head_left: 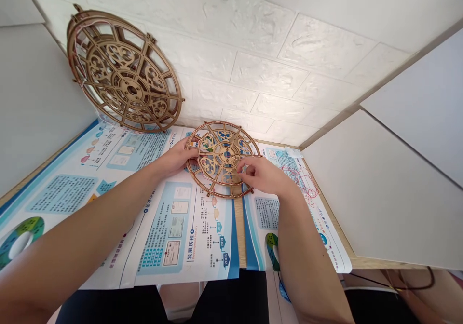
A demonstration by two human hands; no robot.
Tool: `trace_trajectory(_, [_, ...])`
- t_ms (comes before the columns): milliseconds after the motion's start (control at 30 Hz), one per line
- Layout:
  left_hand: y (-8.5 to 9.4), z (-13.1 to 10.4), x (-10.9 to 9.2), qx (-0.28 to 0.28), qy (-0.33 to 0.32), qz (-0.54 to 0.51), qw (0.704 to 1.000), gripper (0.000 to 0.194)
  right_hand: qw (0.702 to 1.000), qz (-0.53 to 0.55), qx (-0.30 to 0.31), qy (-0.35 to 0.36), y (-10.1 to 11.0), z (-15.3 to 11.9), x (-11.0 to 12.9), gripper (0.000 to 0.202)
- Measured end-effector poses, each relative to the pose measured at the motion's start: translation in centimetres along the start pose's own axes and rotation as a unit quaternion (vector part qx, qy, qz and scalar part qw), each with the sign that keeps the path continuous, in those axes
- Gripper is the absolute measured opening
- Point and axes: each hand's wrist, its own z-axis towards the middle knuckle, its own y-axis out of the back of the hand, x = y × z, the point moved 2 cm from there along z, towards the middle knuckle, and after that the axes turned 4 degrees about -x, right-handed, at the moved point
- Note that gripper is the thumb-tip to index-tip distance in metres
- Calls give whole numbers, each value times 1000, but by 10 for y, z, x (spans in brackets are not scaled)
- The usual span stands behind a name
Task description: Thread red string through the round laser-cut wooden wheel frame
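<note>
A round golden-brown openwork wheel point(227, 153) with spokes and scroll-shaped cut-outs is held tilted above the poster sheets. My left hand point(183, 156) grips its left rim, fingers partly hidden behind it. At the lower right part of the wheel, my right hand point(258, 173) is closed, thumb and fingertips pinched together over the spokes. Whatever lies between those fingertips is too small to make out. Thin reddish wire seems to run along parts of the wheel's rim.
Larger matching wheels point(126, 73), stacked together, lean against the white brick-pattern wall point(267, 68) at the left. A loose tangle of thin red wire point(302, 182) lies right of my right hand. Printed posters point(173, 247) cover the wooden table; white panels point(379, 184) stand at both sides.
</note>
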Motion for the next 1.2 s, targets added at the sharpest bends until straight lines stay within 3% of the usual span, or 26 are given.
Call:
trace_trajectory(133, [1,2,1,-3,5,-9,1000,59,998,-39,-15,53,-15,6,19,7])
trace_trajectory(300, [0,1,0,8,3,-7,1000,59,992,-97,-26,74,-28,13,30,19])
trace_trajectory(600, [0,1,0,11,-3,-9,1000,53,995,-79,8,59,-38,19,25,28])
trace_trajectory(1200, [-1,-1,-2,20,3,-13,1000,55,997,-50,26,46,-38,20,20,25])
